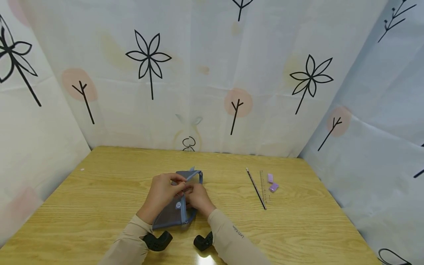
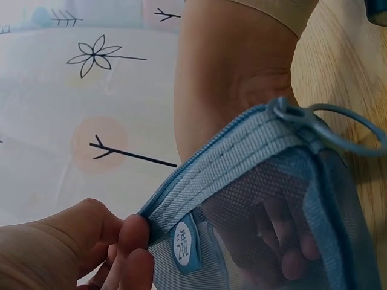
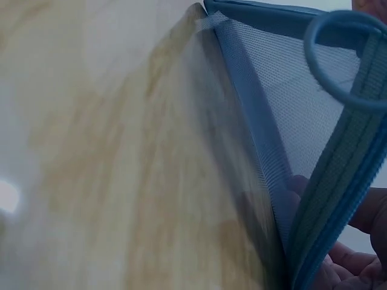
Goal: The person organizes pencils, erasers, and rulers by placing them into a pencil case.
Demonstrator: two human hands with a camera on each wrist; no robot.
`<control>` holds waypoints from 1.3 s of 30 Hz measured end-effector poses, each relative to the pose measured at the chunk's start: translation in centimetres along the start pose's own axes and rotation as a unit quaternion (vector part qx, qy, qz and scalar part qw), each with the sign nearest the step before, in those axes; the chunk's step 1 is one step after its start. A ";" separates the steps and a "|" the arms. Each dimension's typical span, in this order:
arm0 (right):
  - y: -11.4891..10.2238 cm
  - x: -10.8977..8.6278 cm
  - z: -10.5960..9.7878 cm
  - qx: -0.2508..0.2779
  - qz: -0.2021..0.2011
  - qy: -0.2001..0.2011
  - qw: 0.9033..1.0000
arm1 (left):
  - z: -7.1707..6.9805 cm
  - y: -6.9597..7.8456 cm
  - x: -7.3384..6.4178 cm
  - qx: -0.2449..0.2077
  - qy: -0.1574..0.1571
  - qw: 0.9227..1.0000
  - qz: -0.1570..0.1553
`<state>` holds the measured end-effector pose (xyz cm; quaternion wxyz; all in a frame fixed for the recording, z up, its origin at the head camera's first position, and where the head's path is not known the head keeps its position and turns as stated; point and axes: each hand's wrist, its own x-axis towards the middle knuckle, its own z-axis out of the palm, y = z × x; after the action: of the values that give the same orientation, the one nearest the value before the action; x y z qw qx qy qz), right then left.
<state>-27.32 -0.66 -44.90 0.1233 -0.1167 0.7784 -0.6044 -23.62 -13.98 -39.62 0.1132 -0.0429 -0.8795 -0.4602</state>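
Note:
A blue-grey mesh zipper pouch [image 1: 167,215] lies on the table in front of me, its zip undone along the top. My left hand [image 1: 165,193] pinches the zip edge beside the round white label [image 2: 183,244]. My right hand [image 1: 198,197] reaches into the pouch's mouth. Through the mesh, in the left wrist view, the right hand's fingers [image 2: 281,226] point downward inside, partly veiled, with no object showing between them. A zip pull loop [image 2: 357,130] hangs at the pouch's near end.
To the right on the wooden table [image 1: 298,228] lie a dark pencil [image 1: 256,188], a clear ruler [image 1: 263,184] and two purple erasers [image 1: 273,187]. Printed cloth walls [image 1: 212,73] stand behind the table and at both sides.

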 end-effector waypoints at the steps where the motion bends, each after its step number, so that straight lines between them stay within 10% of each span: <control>1: -0.1 0.0 0.0 -0.004 0.001 0.002 1.000 | 0.0 0.0 0.0 0.002 0.000 1.000 0.000; 12: -1.5 0.0 -3.2 0.051 0.029 -0.054 0.997 | -0.3 0.1 0.1 0.006 0.001 1.000 -0.015; 24: -2.4 -0.4 -8.3 -0.113 0.000 -0.023 0.993 | -0.5 0.3 0.0 -0.013 0.004 1.000 -0.023; 39: 0.4 -1.3 -15.5 -0.357 0.033 0.174 0.917 | -0.5 0.1 0.0 -0.008 -0.002 1.000 -0.024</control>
<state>-31.22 14.02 -41.54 -0.0442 -0.0203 0.9551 -0.2923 -23.54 -14.35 -39.25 0.0994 -0.0234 -0.8768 -0.4699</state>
